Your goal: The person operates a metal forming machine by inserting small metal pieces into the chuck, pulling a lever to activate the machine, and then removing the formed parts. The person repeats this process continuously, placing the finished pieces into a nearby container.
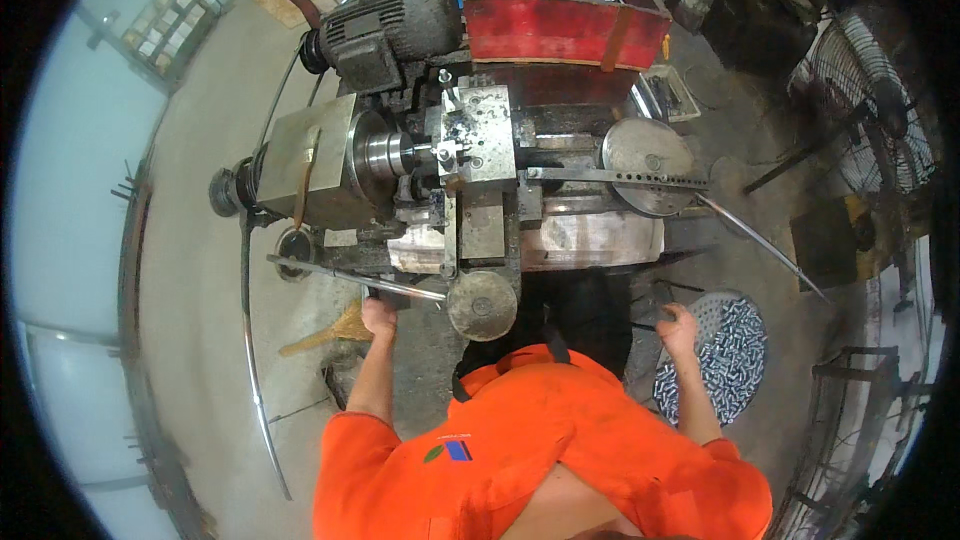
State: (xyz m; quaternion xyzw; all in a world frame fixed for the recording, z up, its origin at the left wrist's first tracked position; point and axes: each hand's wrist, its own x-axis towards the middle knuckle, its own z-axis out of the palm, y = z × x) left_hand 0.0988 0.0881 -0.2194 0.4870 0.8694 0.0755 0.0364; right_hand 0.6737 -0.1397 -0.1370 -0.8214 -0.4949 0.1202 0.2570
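Your L hand (378, 316): nr lever (390, 285), can't tell grip | R hand (678, 330): by parts basin (706, 314), curled, can't tell grip

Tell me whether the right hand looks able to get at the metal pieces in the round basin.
Probably yes: the right hand is by the basin in this view, and nothing visible covers the metal pieces except its own forearm. The drop is hard to judge.

Caged fan (886, 102) over at 2 o'clock, straw broom (343, 328) on the floor (195, 240) around 8, pale wall (70, 200) at 9.
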